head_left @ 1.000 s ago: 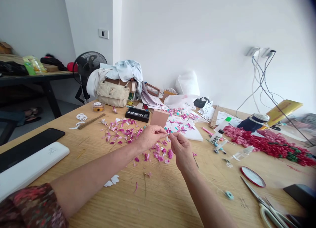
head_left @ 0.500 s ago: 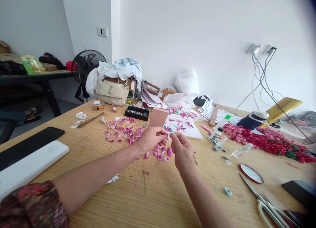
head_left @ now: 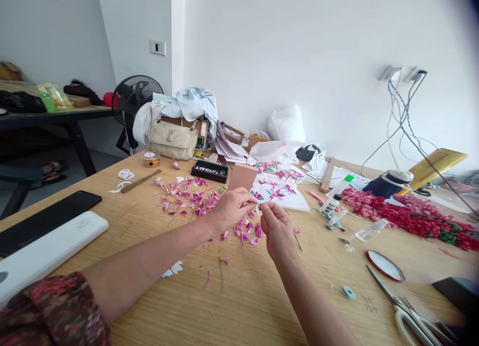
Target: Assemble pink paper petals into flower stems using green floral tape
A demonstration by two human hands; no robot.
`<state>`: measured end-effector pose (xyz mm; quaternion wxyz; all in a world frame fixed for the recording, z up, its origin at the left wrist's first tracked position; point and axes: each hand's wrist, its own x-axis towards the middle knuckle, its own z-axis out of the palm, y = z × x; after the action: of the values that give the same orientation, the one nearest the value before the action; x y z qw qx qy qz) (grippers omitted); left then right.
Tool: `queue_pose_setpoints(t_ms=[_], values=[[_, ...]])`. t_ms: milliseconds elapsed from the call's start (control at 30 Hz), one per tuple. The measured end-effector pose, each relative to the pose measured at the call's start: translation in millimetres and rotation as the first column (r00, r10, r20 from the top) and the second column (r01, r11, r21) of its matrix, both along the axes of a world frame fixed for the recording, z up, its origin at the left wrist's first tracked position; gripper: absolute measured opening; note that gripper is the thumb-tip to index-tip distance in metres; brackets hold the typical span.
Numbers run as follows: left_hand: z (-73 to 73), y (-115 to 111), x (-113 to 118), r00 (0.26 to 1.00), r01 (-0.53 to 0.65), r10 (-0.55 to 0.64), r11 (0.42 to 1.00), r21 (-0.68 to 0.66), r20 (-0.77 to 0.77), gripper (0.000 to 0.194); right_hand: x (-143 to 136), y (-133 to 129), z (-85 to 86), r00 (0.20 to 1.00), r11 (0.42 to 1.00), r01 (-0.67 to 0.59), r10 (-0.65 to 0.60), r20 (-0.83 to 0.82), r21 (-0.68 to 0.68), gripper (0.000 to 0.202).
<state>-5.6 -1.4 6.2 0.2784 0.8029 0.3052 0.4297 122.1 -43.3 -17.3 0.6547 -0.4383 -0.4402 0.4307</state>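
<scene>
- L hand (head_left: 236, 206): thumb + fingers pinched narrow, prob. on the upper end of the white strip (head_left: 258, 210); too small to be sure.
- R hand (head_left: 279, 226): thumb + forefinger also pinched tight, on strip's other side.
- Strip is up betw. the two sets of fingertips, above the table (head_left: 149, 311), near the front edge of the white pad (head_left: 297, 201).
- Risk: strip looks thin; uneven pull by either hand could tear or twist it.
- Risk: pinch is v. small, so a slip drops strip into the pink petals (head_left: 196, 198); hard to spot there.
- Risk: loose petals lie just under both wrists; lowering hands w/o looking could crush or scatter them.
- Risk: fan (head_left: 138, 96) faces the room; can't tell if on. If it blew this way, light bits would shift.
- Risk: scissors (head_left: 392, 296) lie nr R forearm; a careless sweep could knock them or snag the spool (head_left: 349, 292).
</scene>
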Motion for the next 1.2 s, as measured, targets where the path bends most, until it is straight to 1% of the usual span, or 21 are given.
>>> queue_pose_setpoints(t_ms=[67,133,233,300,433,533,667,767,867,933,1133,1200], values=[[-1.0,0,2,0.999,-0.018,0.021,0.997,-0.081,0.041,0.011,0,0,-0.8,1.0,1.0,0.006,-0.006,0.014,0.004,0.022],[-2.1,-1,4,0.995,0.01,0.011,0.979,-0.205,0.1,0.01,-1,0,-1.6,1.0,1.0,0.008,-0.008,0.025,0.002,0.022],[-2.8,-3,7,0.974,0.109,-0.018,0.912,-0.395,0.227,0.009,-2,0,-2.8,0.999,1.0,0.013,-0.013,0.034,0.01,0.022],[-2.9,-5,8,0.949,0.182,-0.025,0.86,-0.477,0.316,0.008,-2,0,-3.2,0.999,1.0,0.02,-0.021,0.036,0.021,0.022],[-4.3,-7,9,0.899,0.29,-0.015,0.768,-0.57,0.438,0.011,-3,0,-3.6,0.999,0.999,0.037,-0.037,0.014,0.029,0.022],[-6.7,-8,10,0.879,0.315,0.028,0.715,-0.624,0.476,0.012,-3,0,-4.5,0.998,0.998,0.056,-0.056,0.02,0.039,0.022],[-9.3,-11,12,0.858,0.325,0.085,0.675,-0.663,0.507,0.014,-3,1,-6.5,0.996,0.996,0.075,-0.077,0.035,0.052,0.022],[-8.4,-14,14,0.838,0.343,0.116,0.648,-0.68,0.534,0.013,-3,2,-7.1,0.995,0.995,0.086,-0.088,0.044,0.049,0.021],[-6.1,-18,14,0.817,0.381,0.115,0.629,-0.678,0.566,0.014,-3,2,-7.5,0.993,0.994,0.105,-0.107,0.05,0.041,0.021],[-5.5,-20,15,0.81,0.395,0.106,0.628,-0.67,0.577,0.016,-2,2,-8.1,0.992,0.992,0.114,-0.117,0.052,0.047,0.022],[-13.1,-18,17,0.814,0.355,0.111,0.681,-0.64,0.57,0.018,-3,3,-12.7,0.986,0.99,0.121,-0.128,0.11,0.066,0.019],[-16.1,-18,18,0.809,0.354,0.116,0.687,-0.635,0.577,0.018,-3,4,-14.9,0.982,0.989,0.126,-0.135,0.133,0.073,0.018]])
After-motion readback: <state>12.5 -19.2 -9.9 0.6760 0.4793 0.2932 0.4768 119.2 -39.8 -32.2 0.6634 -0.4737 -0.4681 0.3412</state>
